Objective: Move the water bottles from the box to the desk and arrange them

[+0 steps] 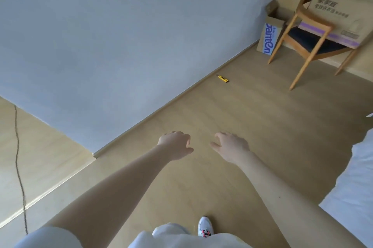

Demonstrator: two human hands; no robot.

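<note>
**2 hands free, 2 boxes at far corner of floor**

Count from my feed: 2 hands, 2 cardboard boxes, 1 chair, 1 knife, 1 shoe, 1 cable.

Both arms are stretched fwd over the floor [262,126], bare to the sleeve. Left hand [175,144]: back of hand up, fingers loosely curled under, thumb pointing in twd the other hand. It grips nothing and touches nothing. Right hand [232,145]: same pose mirrored, fingers hanging in a loose curl, thumb pointing in, nothing held, nothing touched. The 2 hands are near each other, level, with a gap between the thumbs.

Boxes: small box [269,35] w/ blue lettering stands on the floor at the far right corner, against the wall [121,35], top flaps open. Large box [339,9] w/ a purple stripe sits on the seat of the wooden chair [310,42], just right of the small one, top flaps up. I can't see inside either box from this angle, so I can't tell which one has the bottles. Both are well apart from the hands.

Yellow utility knife [222,78] lies on the floor close to the wall edge, between the hands and the boxes. White shoe [204,226] at bottom edge. Dark cable [18,169] runs down the far left. White fabric [353,177] fills the right edge.
</note>
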